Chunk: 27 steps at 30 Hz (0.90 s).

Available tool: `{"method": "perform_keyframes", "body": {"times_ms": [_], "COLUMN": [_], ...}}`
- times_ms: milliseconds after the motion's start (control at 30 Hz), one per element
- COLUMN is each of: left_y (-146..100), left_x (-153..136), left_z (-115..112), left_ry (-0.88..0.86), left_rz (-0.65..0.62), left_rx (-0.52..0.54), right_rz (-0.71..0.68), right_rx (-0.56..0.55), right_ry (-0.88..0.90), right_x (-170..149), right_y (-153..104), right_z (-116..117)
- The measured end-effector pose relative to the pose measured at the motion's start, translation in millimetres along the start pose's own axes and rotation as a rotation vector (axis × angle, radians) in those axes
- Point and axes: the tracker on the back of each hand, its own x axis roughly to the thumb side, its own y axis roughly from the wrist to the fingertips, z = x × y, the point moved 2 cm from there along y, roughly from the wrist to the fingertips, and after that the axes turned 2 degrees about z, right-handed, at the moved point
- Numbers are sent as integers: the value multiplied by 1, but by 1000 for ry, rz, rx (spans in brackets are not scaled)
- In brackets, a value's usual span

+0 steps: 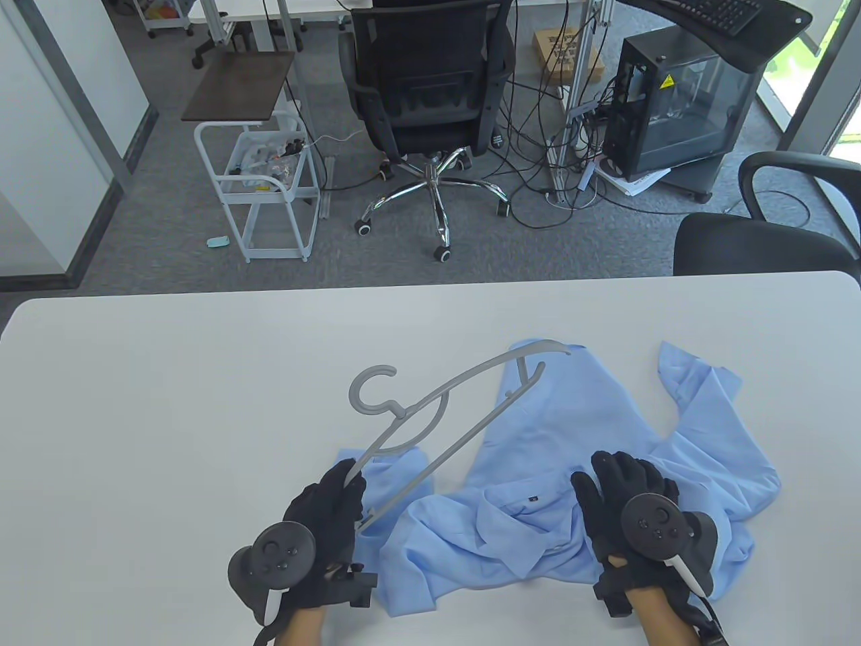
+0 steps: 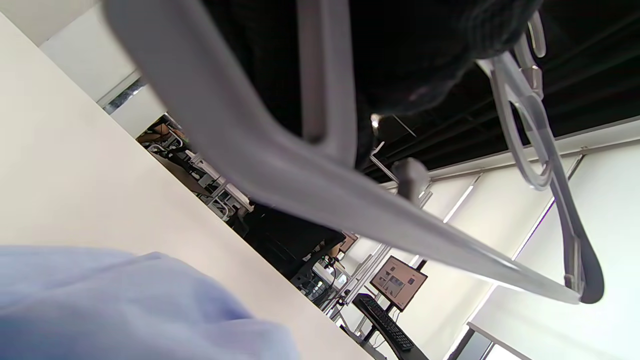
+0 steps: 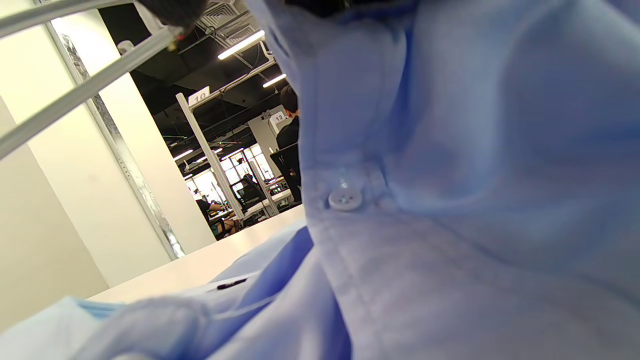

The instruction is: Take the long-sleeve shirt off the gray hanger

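Observation:
A light blue long-sleeve shirt (image 1: pixel 558 464) lies crumpled on the white table (image 1: pixel 168 404). The gray hanger (image 1: pixel 444 404) is free of the shirt and held tilted above it. My left hand (image 1: pixel 329 511) grips the hanger's near end; its far tip reaches over the shirt. My right hand (image 1: pixel 625 498) rests flat, fingers spread, on the shirt near its collar. In the left wrist view the hanger (image 2: pixel 310 175) fills the frame above the shirt (image 2: pixel 125 305). The right wrist view shows shirt cloth (image 3: pixel 450 200) with a button, and hanger bars (image 3: pixel 75 95) at top left.
The table's far edge (image 1: pixel 430 286) runs across the middle of the table view. Beyond it on the floor are a black office chair (image 1: pixel 430 87), a white cart (image 1: pixel 262 182) and a computer case (image 1: pixel 679 108). Another black chair (image 1: pixel 760 242) stands at the far right corner.

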Motion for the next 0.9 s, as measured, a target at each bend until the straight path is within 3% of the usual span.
{"method": "perform_keyframes", "body": {"times_ms": [500,900], "left_y": [6,10], "left_x": [-26,-62], "left_z": [-1,-5], "left_ry": [-85,-102], "left_rz": [151,400], "left_rx": [38,31], "right_rz": [7,12], "right_rx": [-23,-35], "right_ry": [14,32], "right_x": [-2,-3], "right_y": [-1,-1], "right_z": [-3,-5]}}
